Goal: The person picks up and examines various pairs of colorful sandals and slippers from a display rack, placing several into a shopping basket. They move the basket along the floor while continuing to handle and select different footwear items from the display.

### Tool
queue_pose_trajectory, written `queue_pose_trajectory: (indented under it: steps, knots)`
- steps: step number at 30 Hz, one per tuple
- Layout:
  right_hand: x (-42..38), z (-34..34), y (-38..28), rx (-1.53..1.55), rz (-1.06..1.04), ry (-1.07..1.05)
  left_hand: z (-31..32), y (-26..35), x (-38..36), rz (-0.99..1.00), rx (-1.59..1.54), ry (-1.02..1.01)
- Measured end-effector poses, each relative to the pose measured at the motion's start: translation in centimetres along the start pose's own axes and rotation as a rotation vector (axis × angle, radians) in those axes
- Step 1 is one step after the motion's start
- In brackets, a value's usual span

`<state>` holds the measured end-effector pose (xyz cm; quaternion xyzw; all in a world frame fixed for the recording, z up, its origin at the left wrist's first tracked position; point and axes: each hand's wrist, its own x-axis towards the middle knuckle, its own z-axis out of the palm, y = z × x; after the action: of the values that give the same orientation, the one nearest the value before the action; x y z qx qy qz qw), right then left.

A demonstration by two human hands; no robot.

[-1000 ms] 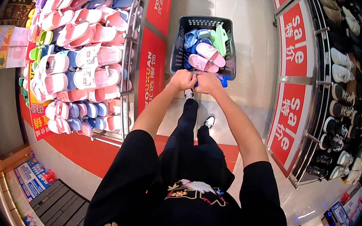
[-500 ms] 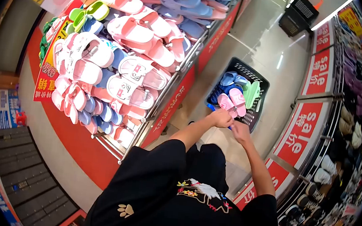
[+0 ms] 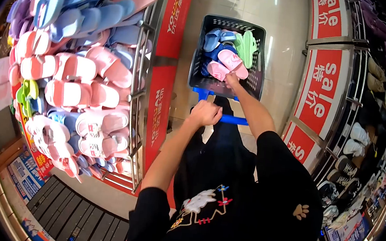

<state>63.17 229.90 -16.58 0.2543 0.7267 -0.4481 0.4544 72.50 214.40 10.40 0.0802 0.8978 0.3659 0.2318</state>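
Note:
My left hand [image 3: 205, 114] is wrapped round the blue handle [image 3: 235, 120] of a dark grey perforated shopping basket [image 3: 197, 51]. Reaching over the near rim, my right hand [image 3: 232, 80] has its fingers closed at the near end of a pair of pink slippers [image 3: 232, 65]; the fingertips are partly hidden. The pink pair lies on top of the other footwear in the basket. Behind it are light green slippers [image 3: 246, 47] on the right and blue slippers [image 3: 212, 40] on the left.
A rack of pink and blue slippers [image 3: 72, 90] stands along the left, with a metal rail [image 3: 135, 101]. To the right are red sale signs [image 3: 320, 88] and a shelf with shoes [image 3: 357, 138]. Shiny tiled floor [image 3: 255, 8] runs ahead between them.
My right hand has moved from the handle area forward to the pink slippers, while my left hand stays on the handle. The view has turned, so the basket appears higher and further left.

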Motion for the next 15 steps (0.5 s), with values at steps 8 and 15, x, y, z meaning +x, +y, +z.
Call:
queue_pose_trajectory:
  steps: [8, 15]
  knots:
    - [8.1, -0.1, 0.6, 0.167, 0.229, 0.167, -0.6, -0.6, 2.1, -0.044, -0.159, -0.041]
    - [11.3, -0.4, 1.8, 0.427, 0.437, 0.092, -1.1, -0.5, 2.5, -0.085, -0.189, -0.108]
